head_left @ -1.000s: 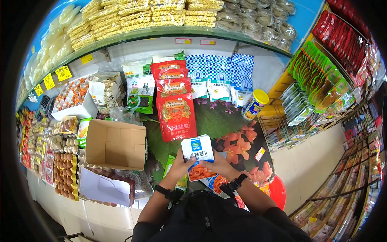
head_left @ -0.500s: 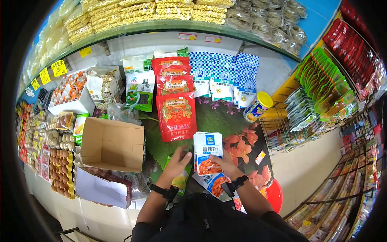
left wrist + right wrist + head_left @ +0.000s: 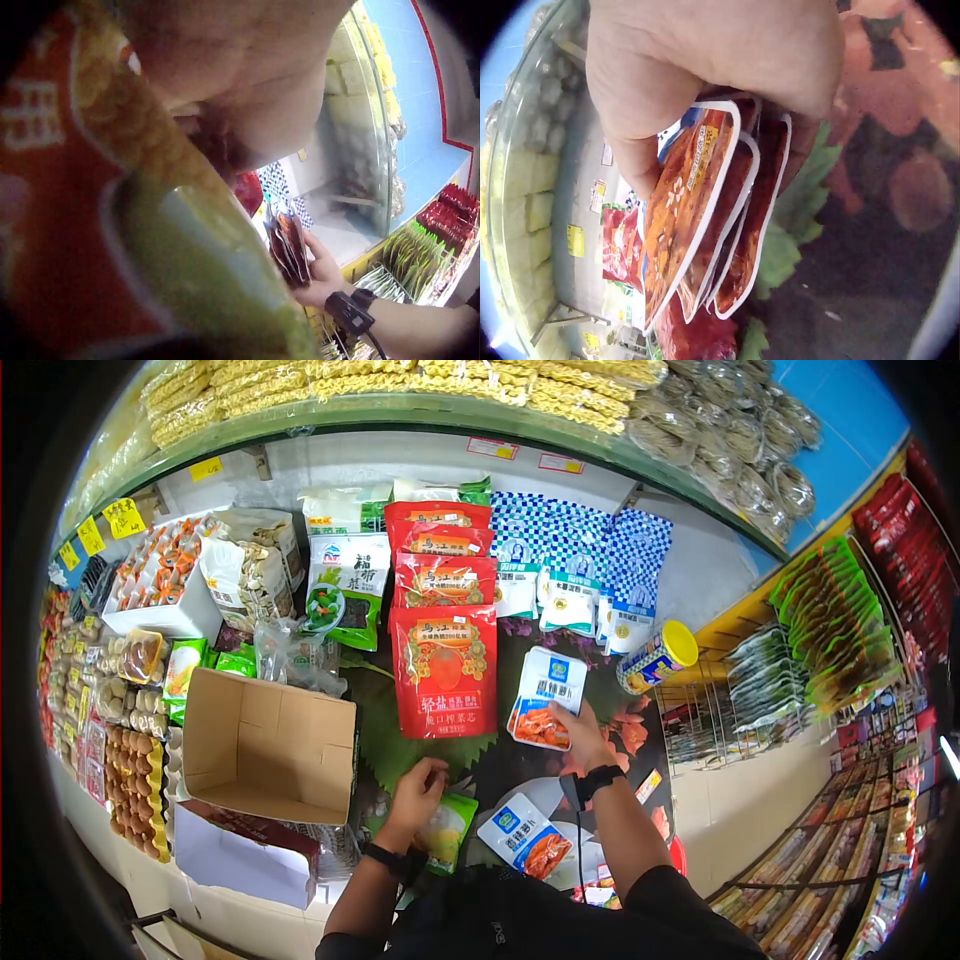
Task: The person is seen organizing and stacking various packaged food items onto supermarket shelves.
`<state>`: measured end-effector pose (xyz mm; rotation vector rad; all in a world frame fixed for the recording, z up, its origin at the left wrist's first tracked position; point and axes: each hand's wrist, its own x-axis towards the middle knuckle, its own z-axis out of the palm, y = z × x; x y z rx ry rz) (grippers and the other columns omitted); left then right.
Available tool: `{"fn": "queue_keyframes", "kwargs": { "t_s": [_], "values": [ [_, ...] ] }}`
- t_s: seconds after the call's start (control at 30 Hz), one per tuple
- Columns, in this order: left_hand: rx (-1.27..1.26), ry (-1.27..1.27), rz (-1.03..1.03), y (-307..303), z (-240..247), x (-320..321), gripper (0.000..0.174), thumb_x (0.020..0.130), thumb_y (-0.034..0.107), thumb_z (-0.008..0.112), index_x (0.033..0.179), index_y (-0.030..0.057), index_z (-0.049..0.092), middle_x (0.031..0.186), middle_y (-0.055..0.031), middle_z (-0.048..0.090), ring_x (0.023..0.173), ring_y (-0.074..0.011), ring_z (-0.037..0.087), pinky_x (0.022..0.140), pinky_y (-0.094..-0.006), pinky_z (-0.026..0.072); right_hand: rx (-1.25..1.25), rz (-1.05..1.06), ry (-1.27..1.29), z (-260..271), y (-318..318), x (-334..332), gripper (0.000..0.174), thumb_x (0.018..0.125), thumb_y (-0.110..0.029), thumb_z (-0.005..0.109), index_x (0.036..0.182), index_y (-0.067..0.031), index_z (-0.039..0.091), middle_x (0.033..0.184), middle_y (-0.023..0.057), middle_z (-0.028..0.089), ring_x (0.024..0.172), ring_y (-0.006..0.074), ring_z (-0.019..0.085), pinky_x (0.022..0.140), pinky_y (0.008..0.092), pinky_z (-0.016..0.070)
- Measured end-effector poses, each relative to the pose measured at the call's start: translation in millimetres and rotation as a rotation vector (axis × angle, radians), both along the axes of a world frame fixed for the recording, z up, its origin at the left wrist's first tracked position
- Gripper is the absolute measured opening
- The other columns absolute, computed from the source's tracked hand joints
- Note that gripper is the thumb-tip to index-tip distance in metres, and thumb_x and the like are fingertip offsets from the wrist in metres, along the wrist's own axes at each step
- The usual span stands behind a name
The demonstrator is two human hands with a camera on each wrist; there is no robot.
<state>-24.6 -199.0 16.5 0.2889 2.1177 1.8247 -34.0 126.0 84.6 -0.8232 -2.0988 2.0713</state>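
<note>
Clamped in the right hand [image 3: 585,735]: a fanned stack of white-and-orange packets [image 3: 545,700], thumb on the front, fingers curled behind, carried tilted and clear of the leaf-print cloth [image 3: 400,745]. Just left of that grip, a full column of red packets [image 3: 443,670]; beyond it, blue-checked packets [image 3: 570,575] in a row; to its right, a yellow-lidded can [image 3: 657,657]. Judging by this, well short of done: nothing of the stack laid out yet, and one loose packet [image 3: 525,838] of the same kind lying back toward the body. Curled over the top edge of a green-and-yellow packet [image 3: 447,830], apparently pinching it: the left hand [image 3: 418,790], low beside the open cardboard box [image 3: 265,745], well apart from the other grip.
</note>
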Motion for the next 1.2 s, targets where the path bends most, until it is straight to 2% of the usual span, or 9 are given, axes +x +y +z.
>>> {"fn": "queue_keyframes", "kwargs": {
  "t_s": [0.1,0.37,0.4,0.53,0.9,1.0,1.1,1.13,1.2],
  "values": [
    [0.046,-0.042,0.001,-2,-5,2,0.016,0.095,0.001,0.060,0.111,0.0021,0.063,0.087,-0.0062,0.067,0.079,-0.0095,0.064,0.071,-0.0261,0.0518,-0.127,-0.003,0.099,23,-1,-38,0.045,0.092,-0.018,0.074,0.129,-0.0009,0.055,0.117,0.0092,0.068,0.107,0.0189,0.065,0.091,0.0346,0.0542],
    [0.169,-0.180,0.040,-4,-16,3,0.020,0.096,-0.003,0.055,0.114,0.0024,0.064,0.094,-0.0048,0.067,0.083,-0.0088,0.064,0.073,-0.0237,0.0516,-0.134,0.152,0.187,-19,39,-148,0.053,0.090,-0.015,0.075,0.134,0.0016,0.052,0.122,0.0099,0.067,0.111,0.0182,0.063,0.095,0.0325,0.0495],
    [0.173,-0.166,0.040,-5,-14,4,0.021,0.096,-0.003,0.055,0.114,0.0024,0.064,0.094,-0.0049,0.067,0.083,-0.0088,0.064,0.073,-0.0238,0.0518,-0.038,0.218,0.186,-22,38,-156,0.053,0.089,-0.012,0.075,0.135,0.0013,0.052,0.123,0.0098,0.066,0.112,0.0187,0.062,0.098,0.0332,0.0481],
    [0.202,-0.183,0.064,-5,-12,5,0.021,0.096,-0.003,0.055,0.114,0.0024,0.064,0.092,-0.0051,0.067,0.082,-0.0090,0.063,0.072,-0.0242,0.0524,0.109,0.340,0.057,-28,41,-171,0.054,0.089,-0.012,0.075,0.135,0.0003,0.052,0.125,0.0090,0.065,0.112,0.0174,0.062,0.099,0.0329,0.0466],
    [0.215,-0.194,0.077,-5,-7,5,0.019,0.098,-0.001,0.055,0.114,0.0025,0.064,0.092,-0.0047,0.067,0.079,-0.0095,0.063,0.069,-0.0260,0.0537,-0.003,0.265,0.231,-37,36,-170,0.067,0.084,-0.003,0.075,0.143,0.0001,0.042,0.127,0.0088,0.062,0.117,0.0193,0.059,0.102,0.0349,0.0460],
    [0.190,-0.181,0.074,-5,-7,4,0.019,0.097,-0.001,0.055,0.114,0.0026,0.064,0.092,-0.0047,0.067,0.079,-0.0093,0.063,0.068,-0.0258,0.0535,0.218,0.305,0.205,-28,40,-175,0.087,0.081,-0.010,0.080,0.151,0.0005,0.028,0.139,0.0144,0.052,0.128,0.0237,0.051,0.108,0.0379,0.0413],
    [0.186,-0.194,0.076,-4,-10,5,0.019,0.097,-0.001,0.054,0.114,0.0026,0.064,0.092,-0.0049,0.067,0.078,-0.0095,0.064,0.068,-0.0259,0.0535,0.612,0.219,0.208,-47,44,-177,0.106,0.078,-0.020,0.083,0.156,0.0003,0.015,0.151,0.0209,0.037,0.140,0.0308,0.038,0.114,0.0419,0.0343],
    [0.191,-0.202,0.083,-4,-10,4,0.020,0.097,-0.001,0.054,0.114,0.0026,0.064,0.092,-0.0049,0.067,0.078,-0.0096,0.064,0.068,-0.0259,0.0535,0.737,0.237,0.158,-44,44,-174,0.110,0.076,-0.023,0.083,0.157,0.0003,0.013,0.155,0.0258,0.026,0.145,0.0390,0.028,0.117,0.0444,0.0294],
    [0.186,-0.205,0.090,-4,-7,5,0.020,0.097,-0.001,0.054,0.114,0.0025,0.064,0.092,-0.0050,0.067,0.078,-0.0098,0.064,0.068,-0.0260,0.0536,0.931,0.239,0.271,-40,36,-170,0.107,0.075,-0.020,0.081,0.157,-0.0001,0.014,0.155,0.0268,0.026,0.144,0.0421,0.028,0.117,0.0458,0.0294]
  ]
}}
